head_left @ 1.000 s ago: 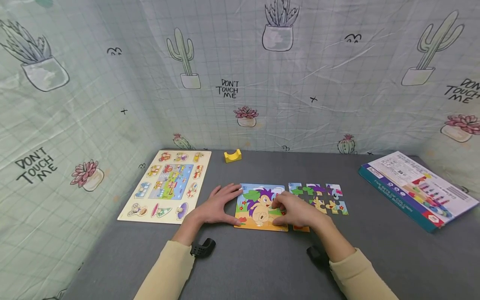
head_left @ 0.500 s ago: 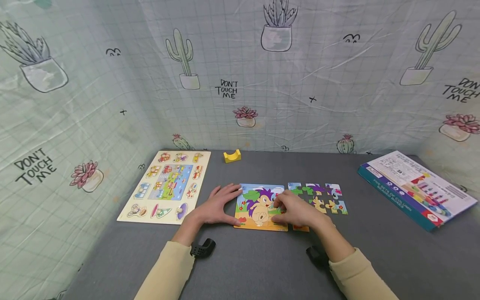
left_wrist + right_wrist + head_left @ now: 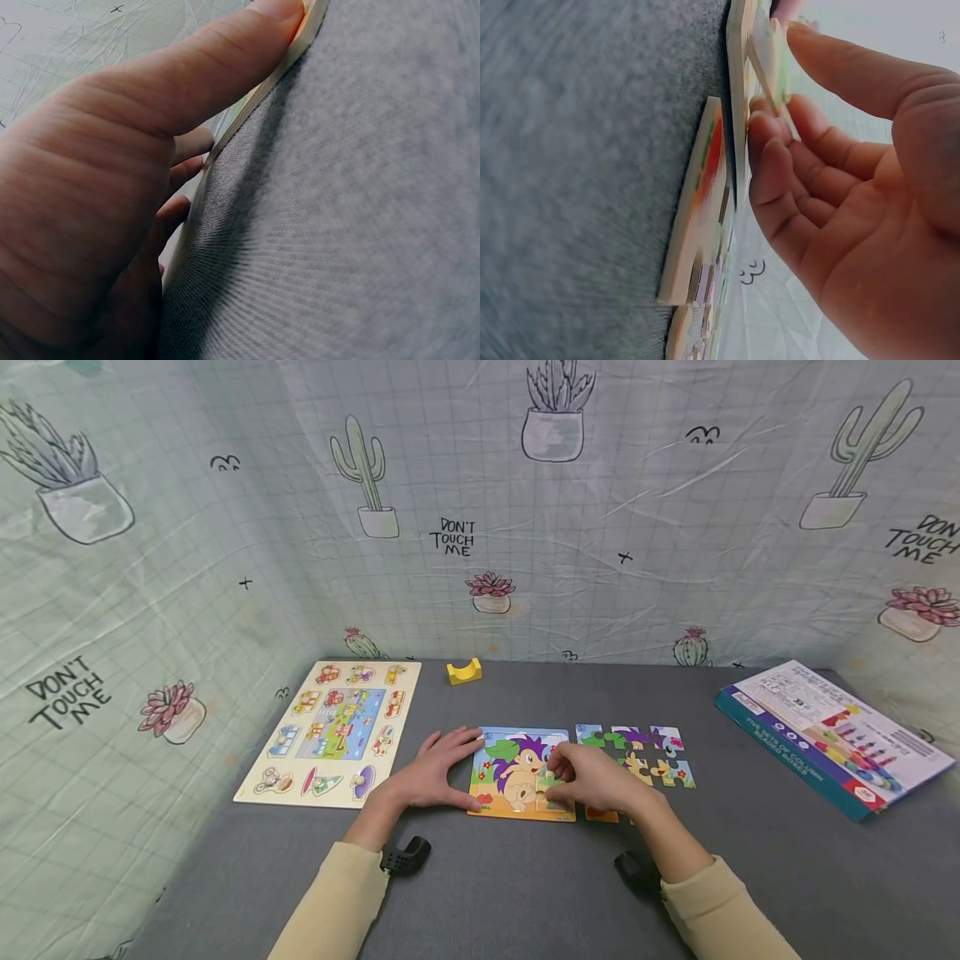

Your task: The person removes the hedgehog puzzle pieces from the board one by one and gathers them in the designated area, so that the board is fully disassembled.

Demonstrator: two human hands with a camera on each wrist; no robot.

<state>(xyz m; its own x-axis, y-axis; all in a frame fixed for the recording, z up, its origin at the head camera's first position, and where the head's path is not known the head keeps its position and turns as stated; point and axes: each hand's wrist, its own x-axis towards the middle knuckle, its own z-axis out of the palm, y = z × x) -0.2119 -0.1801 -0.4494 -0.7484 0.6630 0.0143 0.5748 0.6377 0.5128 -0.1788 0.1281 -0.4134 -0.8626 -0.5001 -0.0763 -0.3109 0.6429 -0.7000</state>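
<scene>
A hedgehog jigsaw puzzle [image 3: 513,772] lies in its tray on the grey tabletop, in the middle of the head view. My left hand [image 3: 437,774] rests at the tray's left edge, fingers spread; in the left wrist view the thumb [image 3: 217,71] touches the tray's side. Over the puzzle's lower right part, my right hand [image 3: 596,778] pinches a puzzle piece [image 3: 772,64] between thumb and fingers. The right wrist view has that piece tilted over the tray's surface. Part of it is hidden by the fingers. Loose puzzle pieces [image 3: 637,769] lie right of the tray, some behind the right hand.
Left of the puzzle lies a cream wooden board [image 3: 330,735] with picture pieces. A small yellow arch-shaped block [image 3: 464,672] stands near the back edge. On the right is a flat teal-and-white box [image 3: 836,739]. A printed cloth [image 3: 562,585] hangs behind the table.
The right hand has shifted very slightly, and more of the pinched piece's edge shows at the puzzle's lower right. The left hand has kept its place.
</scene>
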